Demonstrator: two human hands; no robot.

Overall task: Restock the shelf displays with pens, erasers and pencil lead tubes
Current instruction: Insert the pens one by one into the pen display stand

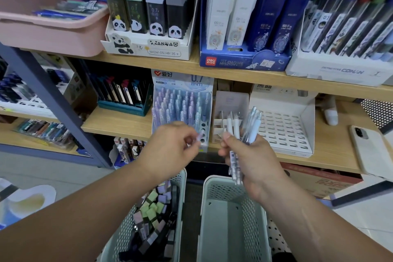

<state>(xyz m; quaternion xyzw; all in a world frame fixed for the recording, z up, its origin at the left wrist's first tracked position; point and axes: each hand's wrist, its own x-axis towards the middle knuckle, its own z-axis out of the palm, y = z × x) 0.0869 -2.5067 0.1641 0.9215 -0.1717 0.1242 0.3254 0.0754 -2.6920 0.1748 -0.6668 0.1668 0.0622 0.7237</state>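
My right hand (251, 159) grips a bundle of pale blue and white pens (249, 127), tips up, in front of the middle shelf. My left hand (170, 147) pinches a single lilac pen (200, 135) by its end, just before the free holes at the lower right of the 0.7 mm pen display (182, 108), which is nearly full. Right of it stand a small cardboard box with dividers (230, 104) and a white slotted display tray (282, 127) with nothing in it. Below, the left basket (182, 178) holds lead tubes with pastel caps (153, 208).
The right basket (234, 219) holds nothing. On the top shelf stand a pink bin (49, 34), a panda lead-tube display (148, 27), a blue Deli display (244, 57) and a white Conan display (340, 66). A phone (368, 149) lies at the shelf's right end.
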